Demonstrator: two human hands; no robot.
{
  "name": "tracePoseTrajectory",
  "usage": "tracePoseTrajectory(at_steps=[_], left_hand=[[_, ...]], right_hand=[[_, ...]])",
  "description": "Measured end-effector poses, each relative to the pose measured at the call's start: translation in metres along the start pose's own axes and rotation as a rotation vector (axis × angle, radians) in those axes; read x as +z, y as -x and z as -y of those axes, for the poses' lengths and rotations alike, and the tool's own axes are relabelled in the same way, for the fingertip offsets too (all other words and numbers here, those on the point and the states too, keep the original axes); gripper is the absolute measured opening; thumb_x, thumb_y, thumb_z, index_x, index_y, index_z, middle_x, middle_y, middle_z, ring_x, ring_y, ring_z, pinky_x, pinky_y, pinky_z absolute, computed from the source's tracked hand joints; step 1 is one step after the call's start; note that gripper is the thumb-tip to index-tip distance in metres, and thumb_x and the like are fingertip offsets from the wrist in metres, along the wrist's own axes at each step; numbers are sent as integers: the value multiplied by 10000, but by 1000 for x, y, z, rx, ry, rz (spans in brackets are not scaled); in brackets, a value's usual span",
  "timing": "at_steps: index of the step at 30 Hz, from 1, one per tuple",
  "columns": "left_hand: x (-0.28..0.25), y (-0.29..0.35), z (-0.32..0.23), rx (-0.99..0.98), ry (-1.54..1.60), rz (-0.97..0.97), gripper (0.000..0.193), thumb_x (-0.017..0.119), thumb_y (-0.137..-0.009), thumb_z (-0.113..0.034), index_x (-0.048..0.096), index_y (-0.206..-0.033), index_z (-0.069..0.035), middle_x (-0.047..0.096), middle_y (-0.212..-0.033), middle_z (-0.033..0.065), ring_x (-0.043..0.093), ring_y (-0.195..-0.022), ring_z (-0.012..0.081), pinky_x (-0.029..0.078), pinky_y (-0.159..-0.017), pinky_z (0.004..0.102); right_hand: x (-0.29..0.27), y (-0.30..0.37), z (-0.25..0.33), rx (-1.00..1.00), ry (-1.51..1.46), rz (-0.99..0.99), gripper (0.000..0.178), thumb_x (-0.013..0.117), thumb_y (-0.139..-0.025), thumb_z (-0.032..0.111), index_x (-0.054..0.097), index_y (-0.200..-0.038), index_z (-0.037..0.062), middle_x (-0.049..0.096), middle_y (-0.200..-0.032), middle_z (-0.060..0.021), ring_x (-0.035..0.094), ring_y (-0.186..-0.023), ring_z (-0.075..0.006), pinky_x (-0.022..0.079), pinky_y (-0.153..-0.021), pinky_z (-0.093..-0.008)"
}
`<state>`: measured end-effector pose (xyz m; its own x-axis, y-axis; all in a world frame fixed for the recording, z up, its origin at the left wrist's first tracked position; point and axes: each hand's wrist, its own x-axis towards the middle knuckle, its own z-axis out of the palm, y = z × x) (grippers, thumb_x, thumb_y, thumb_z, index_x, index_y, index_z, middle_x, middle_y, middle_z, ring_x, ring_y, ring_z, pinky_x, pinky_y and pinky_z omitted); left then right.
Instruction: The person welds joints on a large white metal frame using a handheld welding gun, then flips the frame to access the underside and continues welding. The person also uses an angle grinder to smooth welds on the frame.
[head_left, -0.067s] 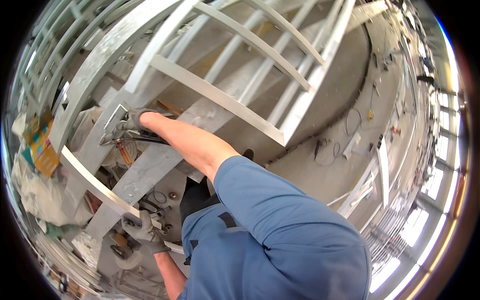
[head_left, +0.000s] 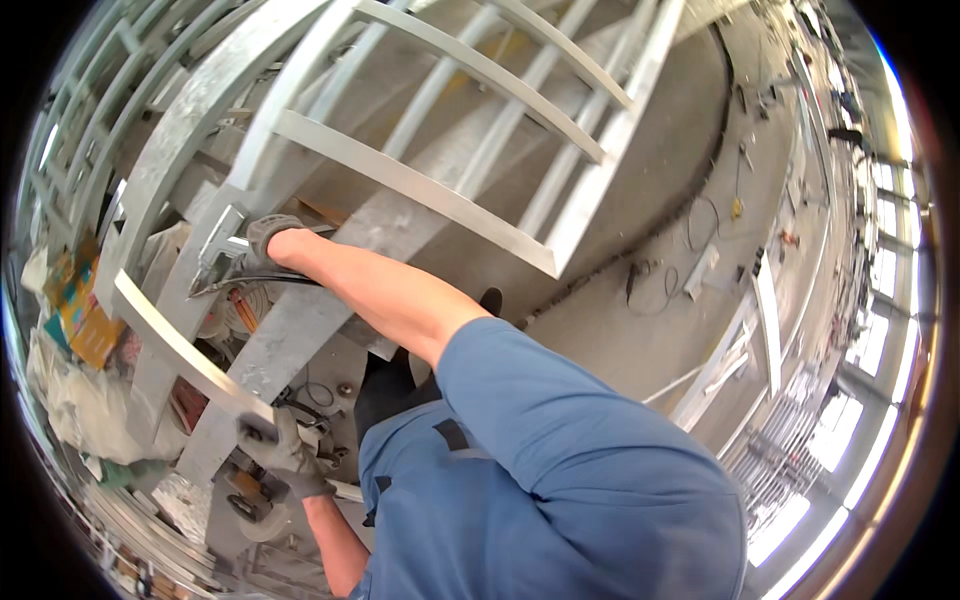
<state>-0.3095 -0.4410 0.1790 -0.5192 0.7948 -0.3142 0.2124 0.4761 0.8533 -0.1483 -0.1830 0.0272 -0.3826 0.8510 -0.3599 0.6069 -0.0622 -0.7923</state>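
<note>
My left hand (head_left: 275, 455), in a grey glove, is closed around the near end of a long, flat, pale metal bar (head_left: 185, 350). The bar slopes away to the far left, across a wide grey plank (head_left: 275, 355). My right arm reaches forward, and its gloved right hand (head_left: 262, 243) is closed at a silvery, angular metal tool (head_left: 218, 248) on a second grey plank. That tool's kind is unclear, and most of the right fingers are hidden. Beside it run dark cables (head_left: 285, 279), and below lies an orange-handled tool (head_left: 243, 310).
A welded metal frame (head_left: 420, 185) with curved rails fills the area ahead. Far left stand more curved frames (head_left: 95, 110). Plastic sheeting (head_left: 75, 400) and a yellow-orange package (head_left: 88, 315) lie at left. Cables (head_left: 670, 290) and metal offcuts lie on the floor at right.
My left hand has shifted slightly at the bar's end, its fingers now over the end. My right hand stays by the angular tool. The view has moved slightly.
</note>
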Motion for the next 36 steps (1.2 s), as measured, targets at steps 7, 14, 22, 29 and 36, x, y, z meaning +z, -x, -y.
tracePoseTrajectory(at_steps=[7, 14, 22, 29, 36], left_hand=[[122, 32, -2, 612, -325, 293, 718, 815, -847, -203, 426, -1387, 67, 532, -1210, 117, 555, -1088, 218, 454, -993, 354], [237, 132, 29, 717, -246, 1121, 780, 821, -804, -302, 474, -1404, 57, 560, -1355, 258, 582, -1243, 356, 470, -1058, 408], [381, 145, 85, -753, 497, 960, 644, 705, -934, -516, 529, -1331, -40, 623, -1208, 129, 619, -1129, 267, 501, -1014, 410], [398, 158, 89, -771, 500, 925, 576, 718, -922, -516, 575, -1213, -41, 660, -1130, 107, 662, -1056, 271, 562, -950, 458], [404, 155, 98, -749, 502, 999, 558, 688, -944, -515, 587, -1168, -14, 678, -1080, 117, 678, -1065, 285, 570, -972, 476]], right_hand=[[-42, 247, -7, -237, -728, -268, 658, 782, -808, 472, 634, -1258, 15, 664, -1239, -130, 643, -1137, -259, 507, -995, -409], [-39, 464, -123, 385, -963, -854, 341, 726, -890, 130, 656, -1189, -20, 696, -905, -63, 648, -716, -120, 520, -571, -299], [-21, 536, -172, 680, -361, -840, 579, 645, -904, 171, 464, -1447, 88, 712, -1042, -205, 718, -932, -311, 565, -818, -418], [-15, 511, -191, 624, -287, -854, 621, 656, -912, 212, 417, -1460, 43, 702, -1009, -257, 717, -895, -368, 560, -811, -456], [-18, 496, -204, 687, -278, -730, 597, 649, -897, 158, 440, -1440, 23, 703, -965, -249, 723, -827, -338, 566, -786, -448]])
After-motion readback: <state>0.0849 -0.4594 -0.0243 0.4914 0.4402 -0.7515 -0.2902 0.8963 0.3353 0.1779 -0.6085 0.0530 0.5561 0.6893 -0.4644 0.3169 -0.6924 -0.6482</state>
